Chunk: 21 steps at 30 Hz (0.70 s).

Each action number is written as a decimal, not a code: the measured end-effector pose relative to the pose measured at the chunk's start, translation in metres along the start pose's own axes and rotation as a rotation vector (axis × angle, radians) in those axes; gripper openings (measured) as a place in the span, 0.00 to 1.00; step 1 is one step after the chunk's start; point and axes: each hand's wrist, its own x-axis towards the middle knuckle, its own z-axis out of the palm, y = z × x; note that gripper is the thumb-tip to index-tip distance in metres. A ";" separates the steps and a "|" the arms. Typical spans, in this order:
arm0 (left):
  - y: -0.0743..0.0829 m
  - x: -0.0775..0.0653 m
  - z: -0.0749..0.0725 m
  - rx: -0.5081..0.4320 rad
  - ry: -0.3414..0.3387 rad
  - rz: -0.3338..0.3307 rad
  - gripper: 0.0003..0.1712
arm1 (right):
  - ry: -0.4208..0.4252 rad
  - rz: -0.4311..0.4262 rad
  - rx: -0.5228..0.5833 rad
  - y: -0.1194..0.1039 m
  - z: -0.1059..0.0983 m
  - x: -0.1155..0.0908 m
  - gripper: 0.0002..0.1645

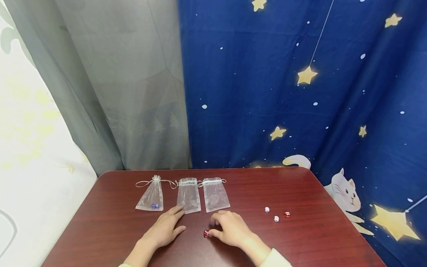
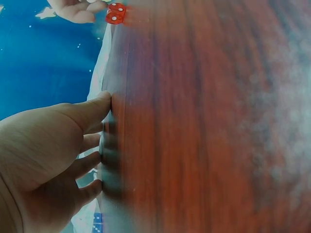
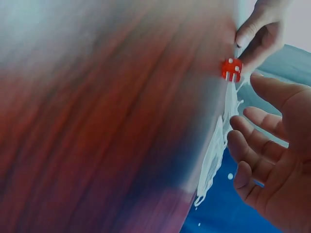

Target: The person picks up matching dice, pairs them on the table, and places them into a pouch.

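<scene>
My left hand [image 1: 164, 229] rests on the table with its fingers spread, fingertips at the lower corner of the middle sheer white drawstring bag [image 1: 189, 195]. Close by my right thumb sits a red die [image 1: 206, 233] with white pips; in the right wrist view, a small gap parts the die [image 3: 232, 69] from that thumb. The fingers of my right hand [image 1: 231, 229] are loosely bent and hold nothing. To the left lies another drawstring bag [image 1: 149, 196], cinched at its neck, with blue dice [image 1: 155, 205] inside. A third bag [image 1: 216, 196] lies flat beside the middle one.
On the right side of the dark red wooden table [image 1: 320, 200] are two white dice [image 1: 276, 218] and another red die [image 1: 287, 214]. Behind the table's far edge hang a grey curtain [image 1: 133, 92] and a blue curtain [image 1: 247, 92] with stars.
</scene>
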 end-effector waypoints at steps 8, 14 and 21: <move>0.001 0.000 0.000 0.001 -0.004 -0.005 0.28 | 0.052 0.049 0.012 0.015 -0.005 -0.007 0.14; 0.001 0.000 -0.001 -0.009 -0.013 -0.017 0.28 | 0.095 0.105 0.027 0.028 -0.011 -0.015 0.14; 0.002 0.000 -0.002 -0.013 -0.020 -0.026 0.28 | 0.128 0.160 0.012 0.045 -0.020 -0.025 0.13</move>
